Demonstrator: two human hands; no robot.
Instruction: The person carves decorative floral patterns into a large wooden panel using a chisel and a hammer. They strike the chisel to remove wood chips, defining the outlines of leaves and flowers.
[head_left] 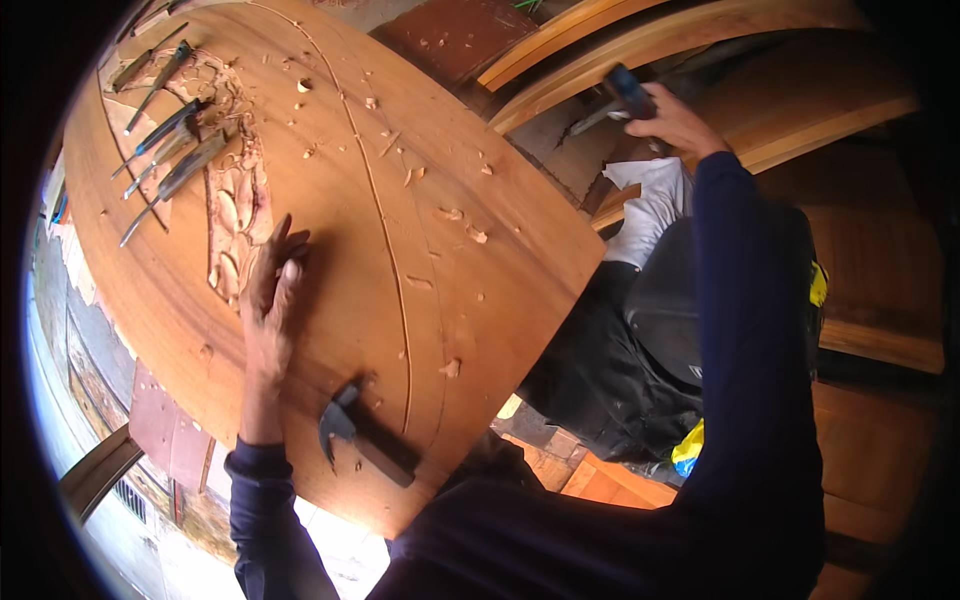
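Carved wooden panel (320,225) is spread out below the person's hands, its near corner pointed toward the body. Along its left side a relief band (238,190) is carved, with carving gouges (195,165) laid across it. Over the band's near end the left hand (270,305) is held, fingers loosely spread, nothing seen gripped. A claw hammer (372,440) is set by the near corner; wood chips (475,233) are scattered about. Beyond the far right edge, a dark object (628,90), too blurred to identify, is clasped in the closed fingers of the right hand (678,122).
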